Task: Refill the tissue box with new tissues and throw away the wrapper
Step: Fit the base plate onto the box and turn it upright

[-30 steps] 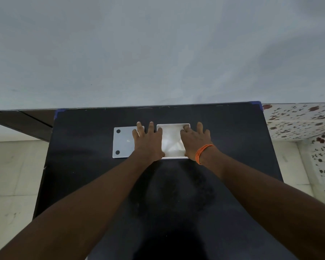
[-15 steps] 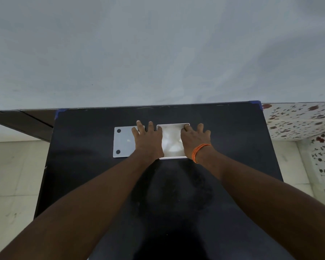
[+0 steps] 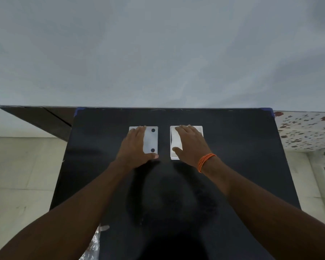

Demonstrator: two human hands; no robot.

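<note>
1. Spanning the scene, black table, far edge against a grey wall; wide bare surface on every side of the items.
2. Tissue box, white, open-topped, right of centre, set well in from all edges.
3. Lid panel, white, flat, two dark holes, just left of the box with a gap between.
4. Left hand, fingers spread flat on the panel.
5. Right hand, spread flat over the box; orange band at wrist.
6. Crinkled wrapper, at the table's near-left edge.
</note>
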